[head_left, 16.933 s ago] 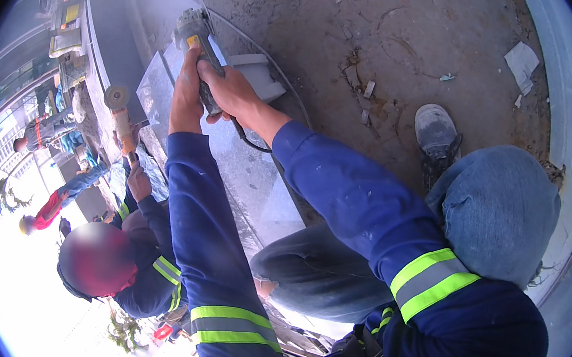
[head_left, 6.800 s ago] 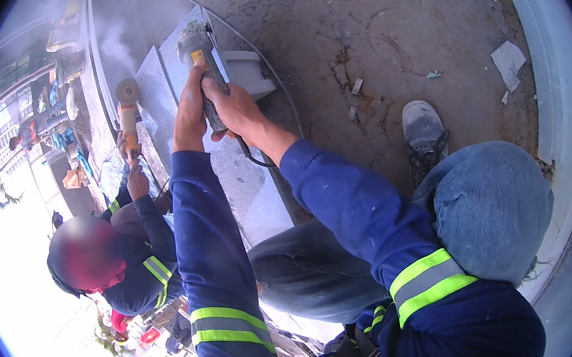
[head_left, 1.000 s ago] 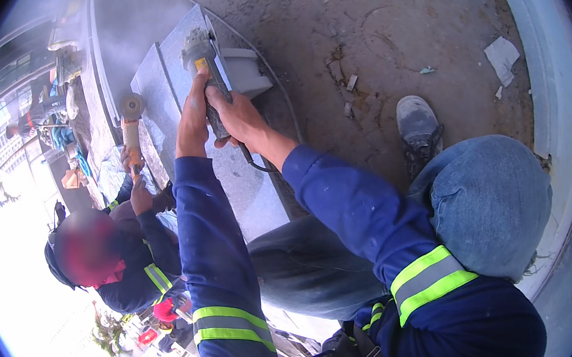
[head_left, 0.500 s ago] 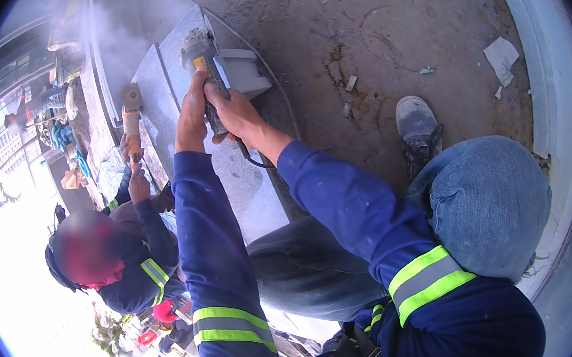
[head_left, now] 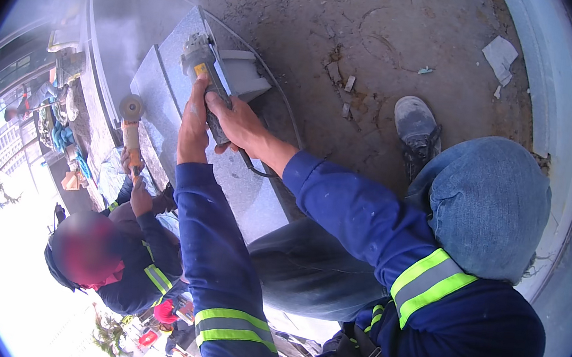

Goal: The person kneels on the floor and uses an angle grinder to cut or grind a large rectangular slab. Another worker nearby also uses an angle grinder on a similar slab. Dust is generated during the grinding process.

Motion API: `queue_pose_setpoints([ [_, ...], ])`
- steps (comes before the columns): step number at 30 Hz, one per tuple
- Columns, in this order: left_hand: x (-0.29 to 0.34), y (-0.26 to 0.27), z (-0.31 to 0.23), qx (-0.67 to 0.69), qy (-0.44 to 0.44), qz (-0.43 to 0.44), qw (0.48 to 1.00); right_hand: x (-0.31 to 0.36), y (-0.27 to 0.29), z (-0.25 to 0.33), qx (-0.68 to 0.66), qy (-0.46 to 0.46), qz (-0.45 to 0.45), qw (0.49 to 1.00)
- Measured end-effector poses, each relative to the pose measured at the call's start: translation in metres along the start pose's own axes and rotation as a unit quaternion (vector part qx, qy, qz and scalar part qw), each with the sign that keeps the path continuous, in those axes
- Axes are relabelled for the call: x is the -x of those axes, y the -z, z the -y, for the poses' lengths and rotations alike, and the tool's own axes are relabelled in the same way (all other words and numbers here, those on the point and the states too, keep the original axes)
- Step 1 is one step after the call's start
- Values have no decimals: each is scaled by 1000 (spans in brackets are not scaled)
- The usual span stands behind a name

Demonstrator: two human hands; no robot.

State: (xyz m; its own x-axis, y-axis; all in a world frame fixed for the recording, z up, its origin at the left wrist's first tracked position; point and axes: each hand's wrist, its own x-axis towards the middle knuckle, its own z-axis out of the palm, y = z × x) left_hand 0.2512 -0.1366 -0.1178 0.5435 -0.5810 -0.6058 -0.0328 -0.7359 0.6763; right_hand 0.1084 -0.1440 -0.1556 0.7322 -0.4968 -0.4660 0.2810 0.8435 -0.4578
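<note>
Both my hands are closed around an angle grinder (head_left: pixel 219 86) with a grey head and a dark body. My left hand (head_left: pixel 195 121) grips it close behind the head, while my right hand (head_left: pixel 241 126) wraps the body farther back. A black cord trails from its rear end. The grinder's head is over the edge of a pale grey stone slab (head_left: pixel 250 192); its disc is hardly visible, so contact with the stone cannot be told. My fingers' undersides are hidden.
To my left, a co-worker (head_left: pixel 132 246) in a dark jacket holds an orange angle grinder (head_left: pixel 131 136) over another slab part. A pale block (head_left: pixel 242 76) sits beside the slab. White cable crosses the dusty ground (head_left: pixel 379 21), where a paper scrap (head_left: pixel 500 58) lies. Dust hangs at upper left.
My hands and the grinder have shifted slightly back toward me and right. The co-worker's grinder has moved a little too. Dust near the slab looks thinner.
</note>
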Motion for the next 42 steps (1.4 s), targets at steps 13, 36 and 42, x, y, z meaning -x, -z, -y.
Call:
queue_pose_setpoints([
  [13, -32, 14, 6, -18, 40, -14, 999, -27, 2, -5, -3, -12, 7, 1000],
  [36, -22, 9, 8, -7, 39, -14, 999, -19, 5, -5, 1, -11, 21, 1000],
  [42, -7, 3, 6, -3, 17, -8, 1000, -6, 6, -3, 15, -7, 32, 999],
])
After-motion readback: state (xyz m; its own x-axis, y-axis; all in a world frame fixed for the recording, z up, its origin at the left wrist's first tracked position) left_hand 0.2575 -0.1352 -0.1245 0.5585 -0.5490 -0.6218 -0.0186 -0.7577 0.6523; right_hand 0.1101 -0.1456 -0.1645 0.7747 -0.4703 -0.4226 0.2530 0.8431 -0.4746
